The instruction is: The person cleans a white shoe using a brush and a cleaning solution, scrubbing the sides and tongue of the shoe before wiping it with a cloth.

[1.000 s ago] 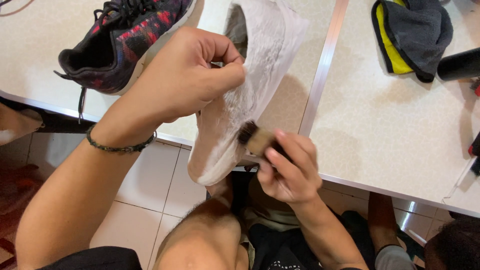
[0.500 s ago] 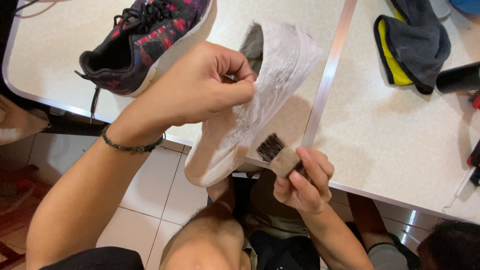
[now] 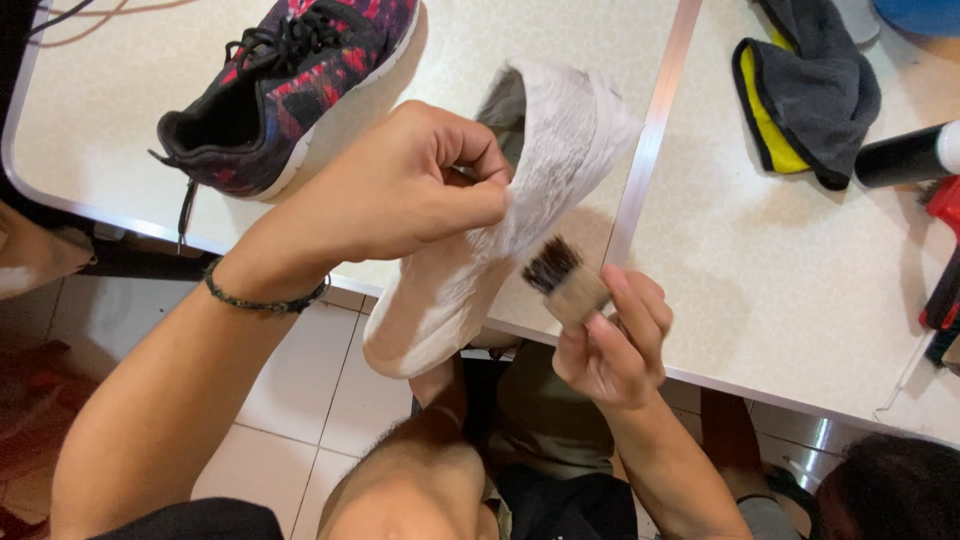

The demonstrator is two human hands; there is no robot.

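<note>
Two hands at work over the table [image 3: 800, 280] edge. Left hand [image 3: 400, 185] curled tight, fingers and thumb pinching the white shoe [image 3: 520, 190] at its opening, held tilted in the air (toe down, past the edge). Right hand [image 3: 610, 340] fingers closed around a small brush [image 3: 565, 280], bristles just beside the shoe. Dark patterned sneaker [image 3: 290, 80] and grey-yellow cloth [image 3: 810, 90] lying on top.

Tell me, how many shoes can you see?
2. A white shoe covered in foam is held up by the left hand at the table's edge. A dark sneaker with red patches lies on the table at upper left. Others may lie outside the view.
</note>
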